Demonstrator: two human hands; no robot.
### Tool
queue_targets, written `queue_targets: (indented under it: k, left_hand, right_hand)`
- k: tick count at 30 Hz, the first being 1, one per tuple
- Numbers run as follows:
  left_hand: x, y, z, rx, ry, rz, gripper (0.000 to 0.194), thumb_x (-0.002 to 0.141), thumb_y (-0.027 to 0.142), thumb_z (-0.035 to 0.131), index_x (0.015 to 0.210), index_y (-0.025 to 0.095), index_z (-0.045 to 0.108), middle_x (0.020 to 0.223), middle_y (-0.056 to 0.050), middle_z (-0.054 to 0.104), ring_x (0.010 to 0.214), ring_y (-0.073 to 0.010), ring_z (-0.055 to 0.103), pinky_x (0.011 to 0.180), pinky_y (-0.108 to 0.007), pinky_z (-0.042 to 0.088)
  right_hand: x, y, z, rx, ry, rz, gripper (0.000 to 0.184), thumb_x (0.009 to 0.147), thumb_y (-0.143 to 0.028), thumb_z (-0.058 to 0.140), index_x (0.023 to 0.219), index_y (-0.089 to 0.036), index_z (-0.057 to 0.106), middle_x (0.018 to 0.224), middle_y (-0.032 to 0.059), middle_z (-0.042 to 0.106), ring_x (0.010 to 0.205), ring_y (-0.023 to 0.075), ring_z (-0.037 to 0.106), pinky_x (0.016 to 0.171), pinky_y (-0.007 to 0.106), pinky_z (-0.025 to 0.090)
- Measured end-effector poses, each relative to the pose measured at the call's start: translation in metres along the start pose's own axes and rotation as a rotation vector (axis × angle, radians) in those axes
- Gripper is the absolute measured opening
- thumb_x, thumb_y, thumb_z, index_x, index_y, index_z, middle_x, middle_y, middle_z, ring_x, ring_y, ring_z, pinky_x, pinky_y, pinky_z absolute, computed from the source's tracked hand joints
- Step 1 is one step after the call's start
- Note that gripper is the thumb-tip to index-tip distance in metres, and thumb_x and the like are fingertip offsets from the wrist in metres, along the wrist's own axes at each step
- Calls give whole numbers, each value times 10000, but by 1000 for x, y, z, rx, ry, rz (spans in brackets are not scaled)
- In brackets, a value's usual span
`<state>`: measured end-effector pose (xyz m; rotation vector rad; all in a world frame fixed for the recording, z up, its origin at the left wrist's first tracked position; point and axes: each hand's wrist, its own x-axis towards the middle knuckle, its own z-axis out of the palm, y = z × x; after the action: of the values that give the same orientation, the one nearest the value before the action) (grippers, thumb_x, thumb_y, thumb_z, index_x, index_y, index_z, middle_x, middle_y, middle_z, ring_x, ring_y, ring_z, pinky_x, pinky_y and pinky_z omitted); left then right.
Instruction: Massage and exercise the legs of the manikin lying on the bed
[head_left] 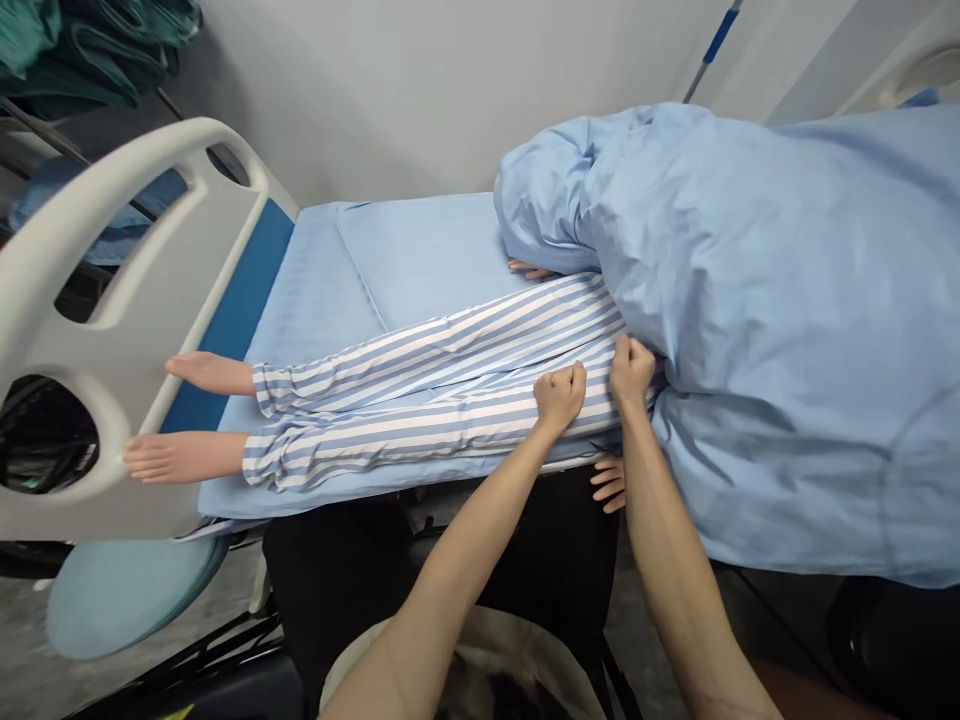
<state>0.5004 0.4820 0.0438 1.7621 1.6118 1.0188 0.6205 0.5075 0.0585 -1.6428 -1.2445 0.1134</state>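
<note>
Left hand (559,395), right hand (631,370): both grips narrow, closed fists on blue-white striped cotton pyjama trousers (420,420), over thigh of flesh-toned mannequin (187,458). Right fist just beside pale-blue cloth duvet (787,300). Mannequin lying on blue-sheeted hospital bed (315,290), bare feet near white plastic footboard (142,310).

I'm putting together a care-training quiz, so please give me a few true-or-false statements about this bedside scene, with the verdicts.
The left hand is clenched on the striped trousers of a manikin. True.
The right hand is gripping the bed's end board. False: it is clenched on the trousers too, well away from the footboard.
The manikin's feet are tucked under the bedding. False: the bare feet stick out past the trouser cuffs, uncovered.
A light blue cover hides the manikin's upper body. True.
</note>
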Motion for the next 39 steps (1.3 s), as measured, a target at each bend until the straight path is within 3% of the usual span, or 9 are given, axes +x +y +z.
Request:
queue_targets:
  k: [4,7,11,16,20,28,31,36,39]
  left_hand:
    - [0,-4,-5,-206,-38,-2,517,927,385,375,449,190,409,470,-7,448,513,-119,435,578,-281,257]
    - [-3,-27,-36,-440,-80,-84,535,917,447,345,446,195,374,439,14,393,470,-103,395,550,-266,297]
    - [-17,-92,-126,-479,44,-239,505,863,493,404,453,198,417,419,25,390,437,-98,389,509,-254,326]
    - [-39,-173,-269,-316,414,-328,463,842,404,435,431,192,424,404,13,410,410,-87,385,485,-235,340]
    - [-46,-209,-334,-382,589,-326,441,852,377,452,455,193,398,406,22,385,404,-83,364,446,-227,297]
    - [-43,-237,-320,-193,613,-345,466,902,316,381,459,200,296,429,26,311,462,-88,318,546,-260,274]
    - [-42,-245,-307,17,641,-350,471,891,316,413,464,199,250,442,28,276,491,-96,278,564,-281,228]
    - [-42,-252,-304,24,654,-329,462,904,348,371,489,198,234,454,25,283,497,-105,278,560,-287,220]
    - [-43,-252,-311,-104,612,-310,447,895,361,387,492,199,282,461,25,327,492,-102,307,550,-274,253]
  right_hand:
    - [-3,13,4,-80,-10,-22,430,909,-398,390,541,-207,275,496,-53,267,518,97,262,546,278,198]
    - [-4,10,3,-80,-16,-28,400,897,-352,388,541,-207,279,500,-52,265,522,97,273,547,275,205]
    - [-5,7,0,-93,-17,-34,390,885,-321,410,532,-203,291,498,-55,253,522,94,275,549,276,203]
    - [-6,13,1,-102,-12,-56,399,880,-317,432,524,-201,292,502,-57,252,522,91,269,548,274,206]
    - [-7,12,1,-158,-16,-59,395,874,-282,426,516,-208,276,499,-59,226,504,93,258,542,279,196]
    - [-7,-30,19,-318,36,-16,416,845,-166,470,486,-242,275,472,-43,259,499,123,225,590,353,186]
    - [-47,-93,66,-88,-43,-101,431,903,-329,435,512,-239,278,491,-31,296,519,126,276,575,327,218]
    - [-172,-232,176,258,-491,-198,502,942,-526,322,550,-214,286,519,-21,338,537,119,324,556,265,268]
    - [-234,-277,223,294,-725,-260,458,954,-474,353,583,-205,350,538,-15,388,543,116,354,581,255,264]
